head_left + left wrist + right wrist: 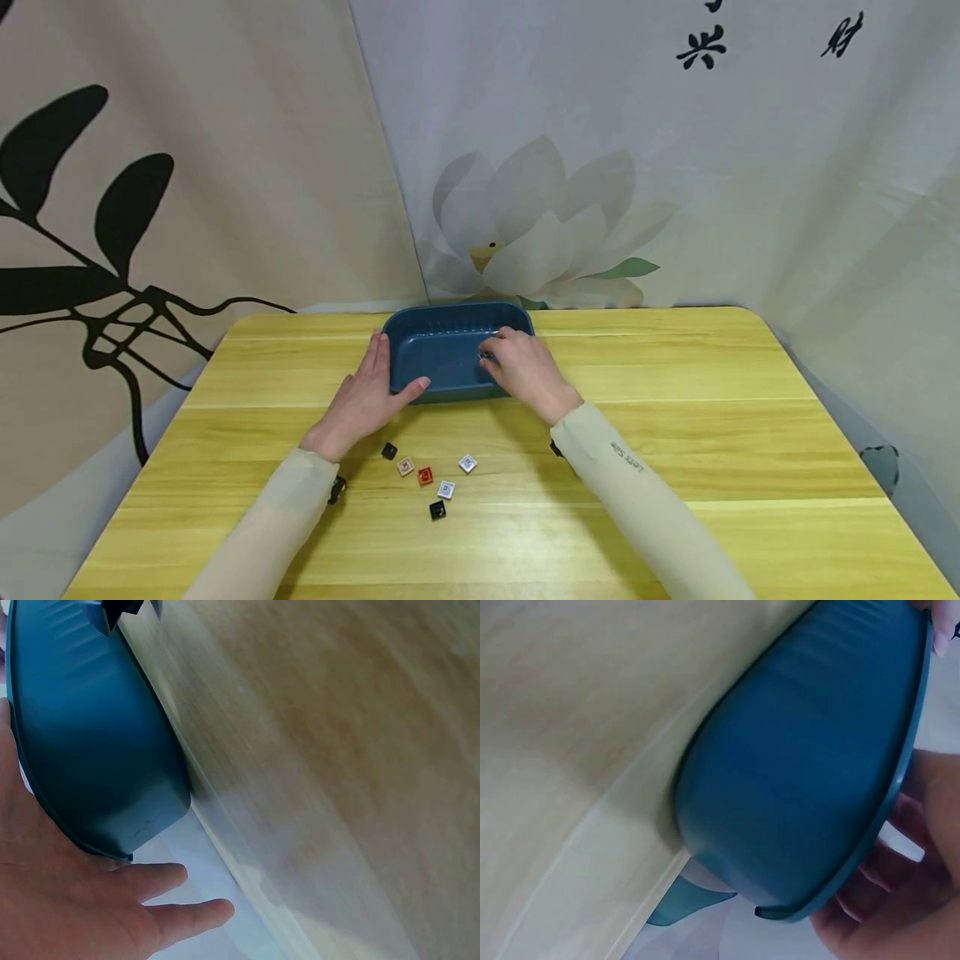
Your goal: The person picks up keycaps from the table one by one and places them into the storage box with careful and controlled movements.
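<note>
A dark blue rectangular tray (461,393) stands near the back edge of the table. My left hand (365,400) rests against its left end, fingers straight along the side and thumb over the near rim; the left wrist view shows this hand (67,900) with two fingers stretched past the tray's corner. Over the right part of the tray, my right hand (525,367) pinches a small dark piece (486,356) between thumb and curled fingers; most of the piece is hidden. In the right wrist view the fingers of this hand (900,877) curl beyond the rim.
Several small square pieces lie on the wooden table (712,433) in front of the tray: black ones (389,451), white ones (468,463), a red one (425,476) and a pale beige one (405,466). A printed curtain (285,167) hangs behind the table.
</note>
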`<state>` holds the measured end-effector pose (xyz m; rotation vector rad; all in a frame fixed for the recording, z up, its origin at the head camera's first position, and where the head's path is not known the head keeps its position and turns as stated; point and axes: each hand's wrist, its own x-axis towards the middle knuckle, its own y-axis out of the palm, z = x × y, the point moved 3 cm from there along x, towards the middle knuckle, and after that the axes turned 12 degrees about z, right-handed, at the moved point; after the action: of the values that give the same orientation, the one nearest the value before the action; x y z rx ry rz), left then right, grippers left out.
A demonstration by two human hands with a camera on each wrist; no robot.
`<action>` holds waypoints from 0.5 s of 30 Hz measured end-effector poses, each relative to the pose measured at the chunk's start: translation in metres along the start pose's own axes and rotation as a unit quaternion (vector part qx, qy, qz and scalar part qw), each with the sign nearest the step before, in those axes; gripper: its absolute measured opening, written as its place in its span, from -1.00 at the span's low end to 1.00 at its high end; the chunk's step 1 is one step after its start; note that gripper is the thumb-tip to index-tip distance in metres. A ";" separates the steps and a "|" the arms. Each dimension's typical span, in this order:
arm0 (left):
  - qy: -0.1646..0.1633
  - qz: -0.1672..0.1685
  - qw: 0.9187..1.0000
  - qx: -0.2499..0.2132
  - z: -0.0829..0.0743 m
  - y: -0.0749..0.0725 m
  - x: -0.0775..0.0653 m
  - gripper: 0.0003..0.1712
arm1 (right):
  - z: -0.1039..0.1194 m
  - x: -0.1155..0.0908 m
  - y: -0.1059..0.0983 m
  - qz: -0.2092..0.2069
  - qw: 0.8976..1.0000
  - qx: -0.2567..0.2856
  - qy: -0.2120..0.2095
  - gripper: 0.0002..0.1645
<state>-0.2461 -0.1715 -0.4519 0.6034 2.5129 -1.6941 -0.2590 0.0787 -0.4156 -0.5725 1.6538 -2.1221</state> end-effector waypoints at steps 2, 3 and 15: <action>0.000 0.000 1.000 0.000 0.000 0.000 0.000 0.36 | -0.001 0.002 0.000 0.018 1.000 0.009 0.006 -0.74; 0.000 0.000 1.000 0.000 0.000 0.000 0.000 0.36 | -0.001 0.003 0.001 0.026 1.000 0.013 0.010 -0.74; 0.000 0.000 1.000 0.001 0.001 0.001 0.000 0.36 | -0.003 0.009 0.002 0.081 0.996 0.023 0.042 -0.61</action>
<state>-0.2465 -0.1721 -0.4528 0.6046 2.5108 -1.6977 -0.2683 0.0756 -0.4172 -0.3277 1.6314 -2.0844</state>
